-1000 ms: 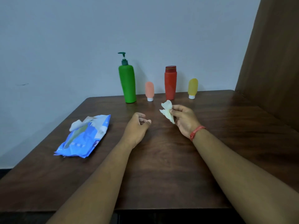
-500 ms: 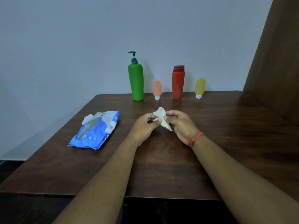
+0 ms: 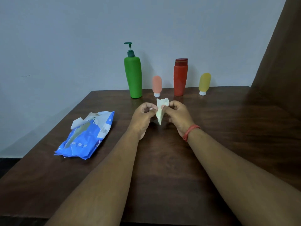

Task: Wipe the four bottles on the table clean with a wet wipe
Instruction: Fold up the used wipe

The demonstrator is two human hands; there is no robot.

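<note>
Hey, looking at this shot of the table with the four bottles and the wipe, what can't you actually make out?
Head view only:
- Wet wipe: crumpled between the left hand and right hand; fingers hide its middle.
- Blue wipe packet: print too small to read.
- Green pump bottle, red bottle: backs face away; dirt cannot be judged.
- Table: near edge cut off by the frame.

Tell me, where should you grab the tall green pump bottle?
Probably around the middle of the tall green plastic pump bottle, from the front. It stands upright near the wall; its smooth body fits a grip better than the thin pump on top. The small pink tube stands close on its right.
</note>
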